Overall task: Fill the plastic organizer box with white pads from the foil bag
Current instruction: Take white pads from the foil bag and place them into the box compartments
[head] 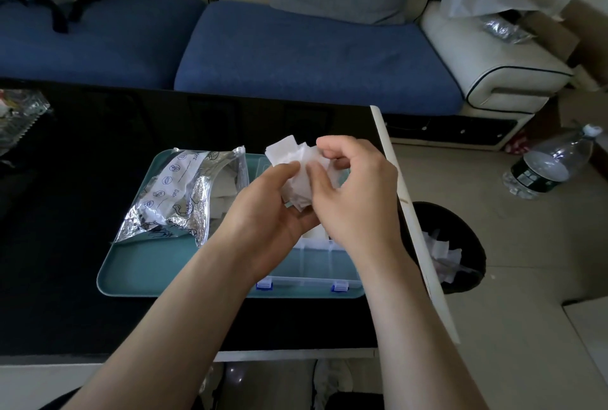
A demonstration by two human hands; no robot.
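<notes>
Pinching a bunch of white pads [289,154] with left grip [263,212] and right grip [355,192], both closed on it, over the organizer box [316,264] (foil bag [184,192] at nine o'clock).

Crinkled, mirror-bright foil bag [184,195] on a smooth, matt teal plastic tray [148,264], beside a clear, glossy plastic organizer box [312,278] with blue plastic clasps [265,285]; the white pads [286,152] look soft, matt and fibrous; the table [65,228] is glossy black, the far sofa cushions [296,54] blue woven cloth
</notes>
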